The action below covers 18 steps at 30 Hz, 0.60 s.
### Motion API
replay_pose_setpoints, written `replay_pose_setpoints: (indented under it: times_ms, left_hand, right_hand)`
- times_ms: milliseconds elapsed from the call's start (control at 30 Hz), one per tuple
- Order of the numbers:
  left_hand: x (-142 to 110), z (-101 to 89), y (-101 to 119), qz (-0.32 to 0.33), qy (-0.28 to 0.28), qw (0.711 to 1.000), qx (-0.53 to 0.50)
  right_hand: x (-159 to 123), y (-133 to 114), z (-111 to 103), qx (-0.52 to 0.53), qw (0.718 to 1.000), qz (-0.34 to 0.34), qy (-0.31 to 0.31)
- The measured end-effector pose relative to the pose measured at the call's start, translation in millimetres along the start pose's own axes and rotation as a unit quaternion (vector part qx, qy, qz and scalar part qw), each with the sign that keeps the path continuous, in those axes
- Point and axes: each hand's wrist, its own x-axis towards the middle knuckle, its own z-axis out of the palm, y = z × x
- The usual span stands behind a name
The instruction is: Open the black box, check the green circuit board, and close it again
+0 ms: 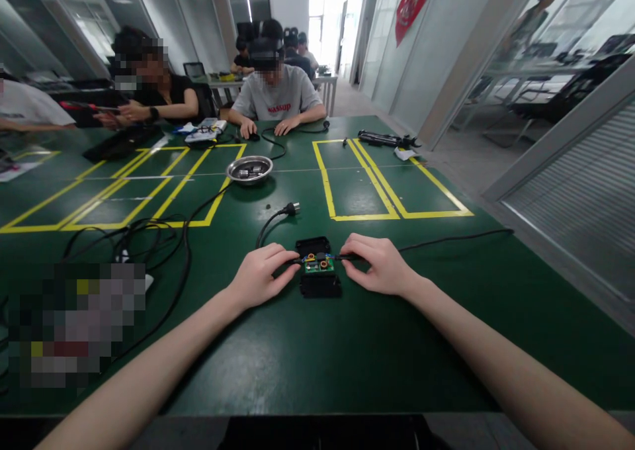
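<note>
A small green circuit board (312, 266) with copper-wound rings lies between my hands, over two black plastic case halves (321, 286). My left hand (260, 274) pinches the black cable at the board's left end. From that side a black power plug (292, 208) on its cord reaches forward on the table. At the board's right end, my right hand (377, 265) is closed on another black cable (456, 237), which runs off to the right. Coloured wires show where the cables meet the board. My fingers partly hide both cable ends.
A metal bowl (249, 171) with metal parts stands ahead on the green table (258, 357). Tangled black cables (149, 238) and a blurred-out item (84, 324) lie at left. Yellow tape (364, 218) marks rectangles. A person (278, 96) works opposite; others sit at left.
</note>
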Motion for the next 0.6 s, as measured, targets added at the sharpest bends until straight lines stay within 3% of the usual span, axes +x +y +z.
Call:
replay_pose_setpoints:
  times_ms: [167, 600]
  left_hand:
    - [-1.6, -6.3, 7.4, 0.07, 0.001, 0.997, 0.016]
    - [-4.4, -7.1, 6.2, 0.058, -0.08, 0.995, -0.013]
  right_hand:
    - [-3.4, -6.9, -3.8, 0.002, 1.0, -0.022, 0.005]
    - [-4.0, -12.2, -2.4, 0.017, 0.995, 0.015, -0.096]
